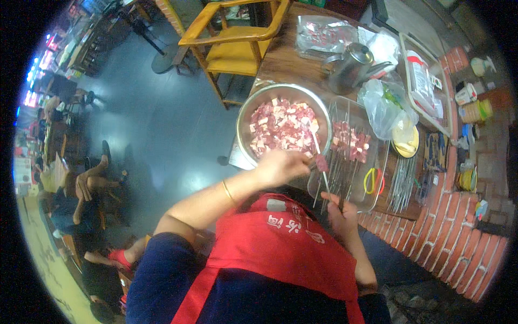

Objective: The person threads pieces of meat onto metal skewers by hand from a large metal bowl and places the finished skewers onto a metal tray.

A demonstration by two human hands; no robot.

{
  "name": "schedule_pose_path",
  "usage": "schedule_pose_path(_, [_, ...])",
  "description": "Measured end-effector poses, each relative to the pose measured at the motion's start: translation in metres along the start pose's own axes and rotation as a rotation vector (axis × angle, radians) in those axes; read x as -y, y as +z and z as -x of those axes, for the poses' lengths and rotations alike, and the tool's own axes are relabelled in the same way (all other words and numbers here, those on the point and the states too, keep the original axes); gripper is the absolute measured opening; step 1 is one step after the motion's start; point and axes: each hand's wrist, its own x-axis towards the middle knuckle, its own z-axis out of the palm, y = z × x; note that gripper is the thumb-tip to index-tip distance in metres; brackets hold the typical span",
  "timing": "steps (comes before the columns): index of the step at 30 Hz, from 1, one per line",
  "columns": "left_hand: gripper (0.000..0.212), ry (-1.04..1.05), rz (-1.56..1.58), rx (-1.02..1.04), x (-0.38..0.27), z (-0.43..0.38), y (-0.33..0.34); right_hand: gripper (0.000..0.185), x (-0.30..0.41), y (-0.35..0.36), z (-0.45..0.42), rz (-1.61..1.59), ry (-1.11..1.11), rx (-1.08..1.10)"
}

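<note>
A steel bowl point(242, 121) full of cubed raw meat point(283, 125) stands at the table's edge before me. My right hand point(342, 214) grips the lower end of a metal skewer point(326, 181), which carries a piece of meat point(322, 163). My left hand point(283, 167), blurred, is beside that piece at the bowl's near rim; whether its fingers pinch meat is hidden. Right of the bowl, a clear plastic tray point(386, 156) holds several skewers, some threaded with meat point(351, 141), and a yellow and red looped item point(372, 181).
A bundle of bare skewers point(402, 184) lies right of the tray. Behind stand a metal kettle point(350, 67), plastic bags point(380, 107), a foil-like packet point(323, 36) and a shallow bin point(445, 121). A wooden chair point(234, 48) stands beyond the table; people sit at far left.
</note>
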Motion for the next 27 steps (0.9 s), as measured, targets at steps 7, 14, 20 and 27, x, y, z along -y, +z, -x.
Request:
schedule_pose_path(7, [0.026,-0.055,-0.680,0.097,0.100,-0.033,-0.037,0.027,-0.011,0.001,-0.002,-0.030,0.006,0.015])
schedule_pose_path(14, [0.023,-0.119,-0.418,0.131,0.096,-0.045,-0.047,0.026,-0.004,-0.001,-0.001,0.088,0.011,0.036])
schedule_pose_path(20, [0.020,-0.390,1.435,-0.280,0.065,-0.027,-0.036,0.026,0.014,-0.004,-0.004,0.174,-0.036,0.158])
schedule_pose_path(27, [0.026,-0.298,1.742,-0.361,0.045,-0.015,-0.028,0.027,0.019,-0.001,-0.005,0.211,-0.145,0.208])
